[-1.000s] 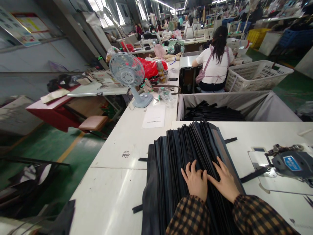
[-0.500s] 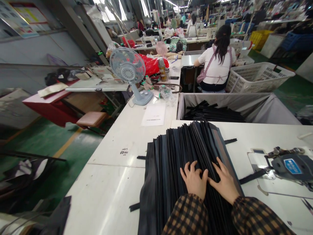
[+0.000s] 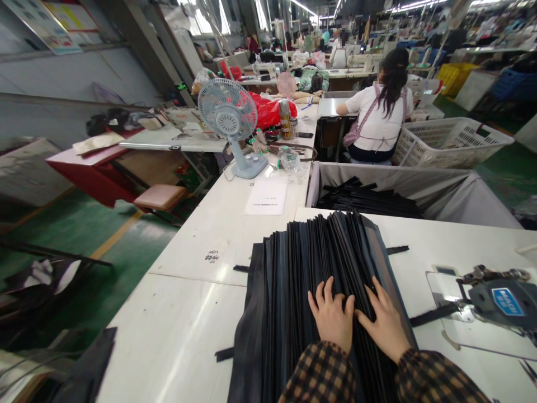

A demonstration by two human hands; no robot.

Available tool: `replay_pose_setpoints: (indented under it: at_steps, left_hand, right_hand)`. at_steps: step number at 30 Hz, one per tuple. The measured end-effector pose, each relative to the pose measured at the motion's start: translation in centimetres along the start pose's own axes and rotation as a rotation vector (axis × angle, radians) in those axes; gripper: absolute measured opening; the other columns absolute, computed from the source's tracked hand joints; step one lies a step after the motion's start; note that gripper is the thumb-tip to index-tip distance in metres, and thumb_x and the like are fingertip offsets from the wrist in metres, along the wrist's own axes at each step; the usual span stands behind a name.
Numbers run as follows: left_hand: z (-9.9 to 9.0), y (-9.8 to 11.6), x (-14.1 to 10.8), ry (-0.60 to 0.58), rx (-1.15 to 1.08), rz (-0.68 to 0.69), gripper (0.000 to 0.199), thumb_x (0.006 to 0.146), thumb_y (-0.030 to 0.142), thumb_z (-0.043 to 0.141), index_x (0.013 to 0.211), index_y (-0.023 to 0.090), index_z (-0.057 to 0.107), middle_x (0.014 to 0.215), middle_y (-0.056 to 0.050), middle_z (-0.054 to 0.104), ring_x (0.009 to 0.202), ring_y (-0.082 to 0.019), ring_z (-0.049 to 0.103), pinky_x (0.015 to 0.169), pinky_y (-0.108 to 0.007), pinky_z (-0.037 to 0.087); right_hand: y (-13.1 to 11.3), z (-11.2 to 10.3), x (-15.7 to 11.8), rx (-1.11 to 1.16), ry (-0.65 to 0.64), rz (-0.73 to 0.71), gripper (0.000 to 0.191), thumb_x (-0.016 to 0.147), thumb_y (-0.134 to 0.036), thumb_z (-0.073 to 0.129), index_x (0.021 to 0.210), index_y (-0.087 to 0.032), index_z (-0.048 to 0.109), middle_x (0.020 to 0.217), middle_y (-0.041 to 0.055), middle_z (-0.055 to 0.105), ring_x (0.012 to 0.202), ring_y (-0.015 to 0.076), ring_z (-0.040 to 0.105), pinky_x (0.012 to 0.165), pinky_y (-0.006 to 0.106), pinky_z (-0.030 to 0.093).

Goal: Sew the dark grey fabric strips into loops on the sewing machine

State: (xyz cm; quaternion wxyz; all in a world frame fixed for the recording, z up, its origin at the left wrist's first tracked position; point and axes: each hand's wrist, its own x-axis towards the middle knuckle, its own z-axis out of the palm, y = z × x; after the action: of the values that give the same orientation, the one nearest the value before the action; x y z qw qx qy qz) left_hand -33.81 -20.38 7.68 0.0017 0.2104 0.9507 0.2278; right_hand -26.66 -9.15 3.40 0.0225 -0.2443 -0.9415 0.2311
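Note:
A wide fanned row of dark fabric pieces (image 3: 277, 302), black and blue-grey, lies on the white table (image 3: 180, 313). My left hand (image 3: 334, 316) rests on the middle of the pieces with its fingers spread. Just right of it, my right hand (image 3: 386, 322) also lies on them, fingers apart and thumb pointing toward my left hand. Neither hand is wrapped round anything. Short black strips (image 3: 397, 249) stick out from under the row on both sides.
To the right is a sewing machine head (image 3: 499, 299) with a black strip at it. Beyond the table stands a grey cloth-lined bin (image 3: 453, 193) with black pieces. Farther off are a fan (image 3: 229, 120), a paper sheet (image 3: 266, 196), a white basket (image 3: 453, 143) and a seated person (image 3: 380, 112).
The view has shifted slightly, so the background sits a little farther right. The seated person's head has turned to the left. My hands stay in nearly the same place on the pieces.

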Motion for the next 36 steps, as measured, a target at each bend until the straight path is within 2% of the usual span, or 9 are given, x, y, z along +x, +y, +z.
replay_pose_setpoints:
  at_steps: [5, 10, 12, 18, 22, 27, 31, 34, 36]
  left_hand:
    - [-0.1, 0.3, 0.0, -0.012, 0.006, -0.021, 0.018, 0.080, 0.023, 0.044, 0.075, 0.023, 0.061, 0.128, 0.002, 0.043, 0.121, -0.023, 0.031, 0.104, -0.053, 0.013]
    - [-0.1, 0.3, 0.1, -0.021, -0.009, -0.025, 0.019, 0.078, 0.034, 0.048, 0.074, 0.021, 0.061, 0.126, 0.000, 0.044, 0.120, -0.026, 0.032, 0.103, -0.056, 0.014]
    - [-0.3, 0.3, 0.1, -0.022, 0.001, -0.014, 0.018, 0.080, 0.027, 0.045, 0.074, 0.021, 0.061, 0.126, 0.000, 0.045, 0.119, -0.026, 0.033, 0.103, -0.056, 0.014]
    - [-0.5, 0.1, -0.2, 0.026, 0.001, -0.004, 0.032, 0.078, 0.010, 0.041, 0.105, 0.020, 0.054, 0.126, -0.005, 0.044, 0.119, -0.022, 0.035, 0.103, -0.052, 0.020]
    - [-0.4, 0.1, -0.4, -0.014, -0.004, 0.011, 0.015, 0.080, 0.026, 0.047, 0.088, 0.023, 0.060, 0.131, -0.002, 0.038, 0.122, -0.025, 0.030, 0.103, -0.054, 0.017]
    - [-0.6, 0.7, -0.3, -0.043, -0.015, -0.039, 0.018, 0.074, 0.038, 0.055, 0.081, 0.023, 0.061, 0.133, -0.001, 0.036, 0.121, -0.027, 0.029, 0.103, -0.056, 0.012]
    - [-1.2, 1.2, -0.3, -0.043, -0.003, -0.063, 0.012, 0.073, 0.025, 0.055, 0.082, 0.021, 0.061, 0.131, -0.002, 0.038, 0.122, -0.026, 0.029, 0.104, -0.054, 0.012]
    - [-1.2, 1.1, -0.5, -0.031, -0.008, -0.056, 0.031, 0.070, 0.010, 0.050, 0.099, 0.022, 0.057, 0.130, -0.002, 0.040, 0.121, -0.023, 0.031, 0.104, -0.053, 0.015]
    - [-1.1, 0.9, -0.6, -0.023, -0.022, -0.052, 0.033, 0.073, 0.010, 0.047, 0.102, 0.023, 0.055, 0.129, -0.002, 0.040, 0.121, -0.022, 0.031, 0.104, -0.053, 0.016]
  right_hand:
    - [0.1, -0.1, 0.0, -0.001, -0.006, 0.008, 0.057, 0.077, -0.047, 0.040, 0.127, -0.021, 0.032, 0.141, 0.0074, 0.015, 0.125, 0.0264, 0.024, 0.089, 0.046, 0.037]
    - [0.3, -0.2, 0.1, 0.010, -0.003, 0.002, 0.058, 0.076, -0.050, 0.039, 0.127, -0.023, 0.033, 0.140, 0.0070, 0.017, 0.124, 0.0265, 0.026, 0.088, 0.046, 0.039]
    - [0.4, -0.1, 0.1, 0.009, -0.002, -0.003, 0.058, 0.076, -0.049, 0.040, 0.126, -0.022, 0.033, 0.140, 0.0075, 0.018, 0.123, 0.0267, 0.026, 0.088, 0.045, 0.039]
    - [0.5, -0.1, -0.1, 0.007, 0.023, -0.025, 0.056, 0.077, -0.047, 0.041, 0.126, -0.022, 0.033, 0.140, 0.0083, 0.018, 0.123, 0.0276, 0.027, 0.088, 0.046, 0.039]
    - [0.4, 0.0, -0.4, -0.008, 0.014, -0.027, 0.054, 0.080, -0.047, 0.036, 0.127, -0.021, 0.032, 0.140, 0.0091, 0.016, 0.124, 0.0277, 0.025, 0.089, 0.047, 0.037]
    - [0.5, 0.2, -0.5, 0.010, 0.011, -0.016, 0.055, 0.080, -0.048, 0.035, 0.128, -0.021, 0.031, 0.140, 0.0093, 0.017, 0.124, 0.0275, 0.024, 0.091, 0.047, 0.036]
    - [0.8, 0.2, -0.5, 0.019, 0.015, -0.025, 0.054, 0.079, -0.046, 0.037, 0.128, -0.022, 0.032, 0.140, 0.0081, 0.016, 0.124, 0.0272, 0.025, 0.091, 0.047, 0.036]
    - [0.9, 0.1, -0.6, 0.017, 0.019, -0.032, 0.055, 0.079, -0.045, 0.039, 0.128, -0.022, 0.031, 0.140, 0.0084, 0.016, 0.124, 0.0269, 0.025, 0.091, 0.046, 0.036]
    - [0.9, 0.1, -0.6, 0.021, 0.018, -0.034, 0.055, 0.079, -0.047, 0.039, 0.127, -0.022, 0.032, 0.140, 0.0085, 0.017, 0.124, 0.0268, 0.025, 0.091, 0.046, 0.037]
